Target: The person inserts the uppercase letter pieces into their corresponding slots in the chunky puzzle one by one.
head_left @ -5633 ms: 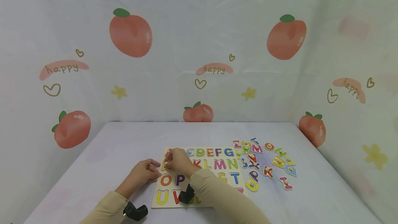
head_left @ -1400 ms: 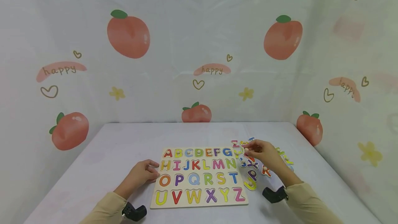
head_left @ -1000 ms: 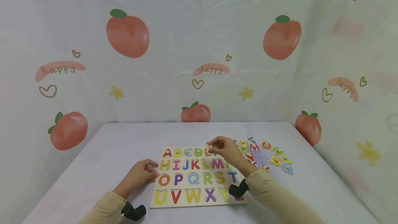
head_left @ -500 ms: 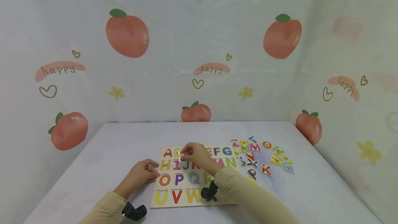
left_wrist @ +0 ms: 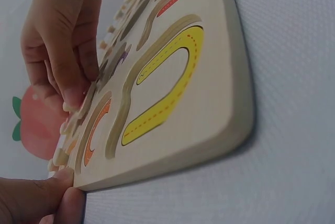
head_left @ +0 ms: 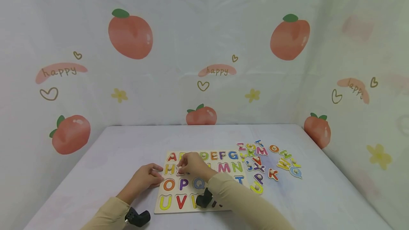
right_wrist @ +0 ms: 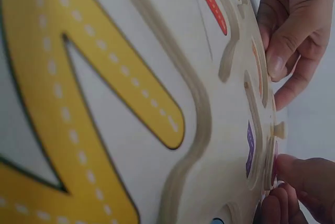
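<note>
My right hand (head_left: 193, 164) pinches the pink letter I piece (head_left: 180, 174) by its knob at the second row of the wooden alphabet puzzle board (head_left: 174, 196), just right of the H piece (head_left: 169, 169). The right wrist view shows the piece's pink edge (right_wrist: 275, 164) low against the board; whether it sits fully in its recess I cannot tell. At the board's left edge, my left hand (head_left: 145, 179) rests with relaxed fingers, its fingertips (left_wrist: 65, 176) touching the rim. Pieces A to H carry knobs on the board where visible; my right hand covers part of the upper rows.
Several loose letter pieces lie right of the board, among them a red K (head_left: 273, 174), a blue Q (head_left: 295, 172), a yellow U (head_left: 256, 188) and an orange O (head_left: 273, 148). Some overlap. A white cloth backdrop (head_left: 166, 91) stands behind the white table (head_left: 134, 141).
My right hand went to the loose pieces, picked up the pink I and carried it left across the board, lowering it at the second row. My left hand stayed at the edge.
</note>
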